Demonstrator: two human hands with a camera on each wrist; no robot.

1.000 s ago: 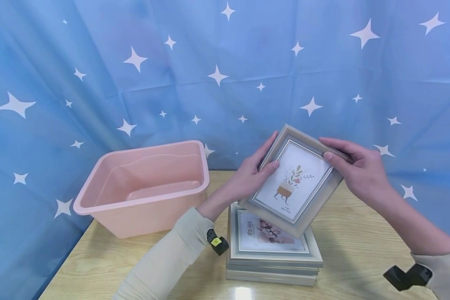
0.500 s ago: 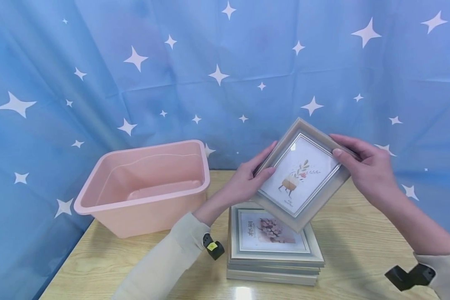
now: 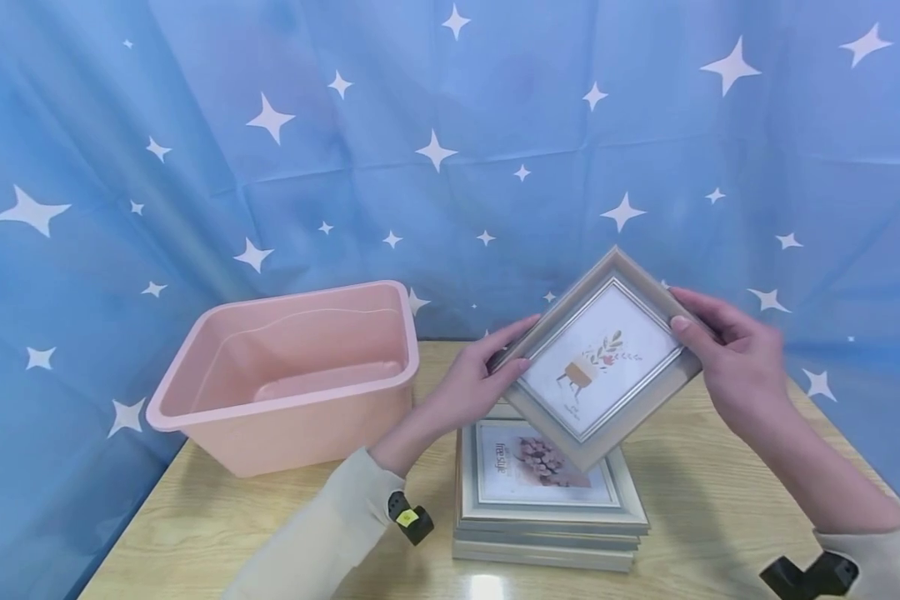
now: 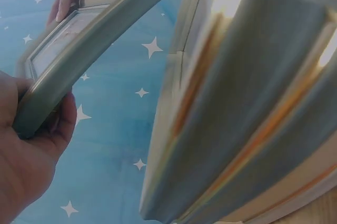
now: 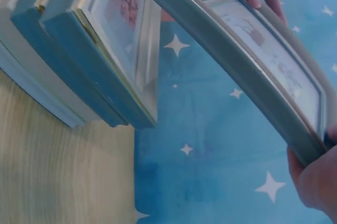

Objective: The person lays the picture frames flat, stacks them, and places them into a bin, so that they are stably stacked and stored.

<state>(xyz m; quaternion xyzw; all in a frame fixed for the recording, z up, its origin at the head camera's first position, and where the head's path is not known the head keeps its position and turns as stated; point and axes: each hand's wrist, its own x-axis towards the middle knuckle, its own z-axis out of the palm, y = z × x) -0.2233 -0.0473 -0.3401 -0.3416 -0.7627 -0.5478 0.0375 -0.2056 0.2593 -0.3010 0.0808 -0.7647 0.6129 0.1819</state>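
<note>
Between both hands a picture frame (image 3: 596, 358) is held up, tilted, its silver-beige border round a print of a plant in a brown pot. My left hand (image 3: 471, 379) pinches its left edge, thumb on the front and fingers behind. At the opposite edge my right hand (image 3: 742, 358) grips it the same way, as the right wrist view of the picture frame (image 5: 263, 66) also shows. Below is a stack of similar frames (image 3: 547, 533); the top one bears a pink flower print and "free style" lettering, partly covered by the held frame.
A pink plastic bin (image 3: 292, 425), with nothing inside, stands left of the stack on the wooden table (image 3: 720, 500). Behind the table hangs a blue curtain (image 3: 495, 100) with white stars.
The held picture frame has moved right and turned a little, its upper corner shifting right. Both hands keep their hold; the left has slid slightly down. Stack and bin are unchanged.
</note>
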